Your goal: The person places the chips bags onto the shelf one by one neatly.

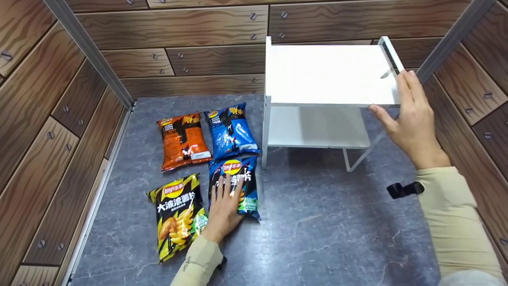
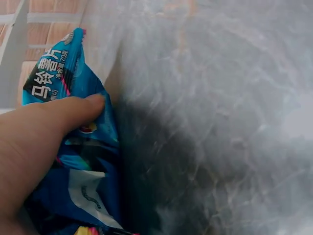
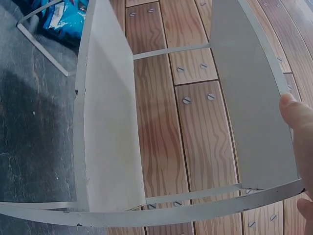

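Observation:
My left hand [image 1: 225,206] lies with straight fingers on a black-and-blue chip bag [image 1: 249,190]. In the left wrist view, the thumb [image 2: 73,115] rests against the blue side of this bag [image 2: 93,152]. Left of that hand lies a black-and-yellow chip bag [image 1: 178,222]. Behind them are an orange chip bag [image 1: 184,139] and a blue chip bag [image 1: 234,135]. My right hand [image 1: 416,119] touches the right front corner of a white two-tier shelf [image 1: 329,75], thumb at the front edge and fingers extended along the side rail.
The shelf's lower board [image 1: 317,127] and thin metal leg [image 1: 353,163] stand right of the bags. Wood-patterned panels [image 1: 178,31] enclose the grey marbled floor [image 1: 317,238] at the back and both sides. A black strap [image 1: 405,190] sticks out from the right sleeve.

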Tool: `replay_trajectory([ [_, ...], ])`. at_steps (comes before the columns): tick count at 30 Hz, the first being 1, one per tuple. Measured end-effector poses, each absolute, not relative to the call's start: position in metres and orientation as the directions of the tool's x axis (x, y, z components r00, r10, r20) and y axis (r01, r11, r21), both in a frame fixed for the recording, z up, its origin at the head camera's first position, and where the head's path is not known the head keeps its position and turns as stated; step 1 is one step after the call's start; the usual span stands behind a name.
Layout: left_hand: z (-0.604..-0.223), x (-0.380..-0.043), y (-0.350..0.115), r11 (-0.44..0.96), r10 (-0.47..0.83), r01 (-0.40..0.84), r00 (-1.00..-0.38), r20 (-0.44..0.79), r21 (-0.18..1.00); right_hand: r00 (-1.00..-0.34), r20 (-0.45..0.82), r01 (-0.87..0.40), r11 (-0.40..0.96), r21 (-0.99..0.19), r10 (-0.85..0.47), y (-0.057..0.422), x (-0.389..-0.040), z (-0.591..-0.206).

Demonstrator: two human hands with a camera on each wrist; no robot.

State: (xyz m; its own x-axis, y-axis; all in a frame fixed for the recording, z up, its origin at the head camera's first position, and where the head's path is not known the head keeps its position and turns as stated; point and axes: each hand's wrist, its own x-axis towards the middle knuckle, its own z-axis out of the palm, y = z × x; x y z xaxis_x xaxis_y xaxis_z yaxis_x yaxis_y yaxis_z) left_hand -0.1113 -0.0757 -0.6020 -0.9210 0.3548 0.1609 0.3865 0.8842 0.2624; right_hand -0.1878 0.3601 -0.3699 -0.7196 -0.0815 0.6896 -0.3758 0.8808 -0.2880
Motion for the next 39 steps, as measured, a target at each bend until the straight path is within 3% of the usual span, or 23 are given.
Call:
replay_trajectory([
  [7, -0.591, -0.118, -0.086, 0.792, 0.331, 0.393, -0.920, 0.211, 0.468, -0.722, 0.689, -0.370, 0.877, -0.305, -0.065, 0.361, -0.188, -0.370],
  [14, -0.577, -0.119, -0.096, 0.720, 0.260, 0.384, -0.922, 0.289, 0.578, -0.727, 0.684, -0.357, 0.882, -0.307, -0.057, 0.360, -0.189, -0.371],
  [20, -0.560, -0.116, -0.103, 0.663, 0.222, 0.323, -0.947, 0.234, 0.675, -0.722, 0.690, -0.363, 0.880, -0.306, -0.058, 0.359, -0.189, -0.371],
  [32, -0.526, -0.109, -0.114, 0.508, 0.195, 0.241, -0.967, 0.163, 0.827, -0.727, 0.685, -0.362, 0.877, -0.317, -0.053, 0.356, -0.187, -0.370],
  [39, -0.502, -0.118, -0.117, 0.505, 0.173, 0.299, -0.954, 0.244, 0.810, -0.724, 0.687, -0.361, 0.881, -0.305, -0.058, 0.356, -0.187, -0.369],
])
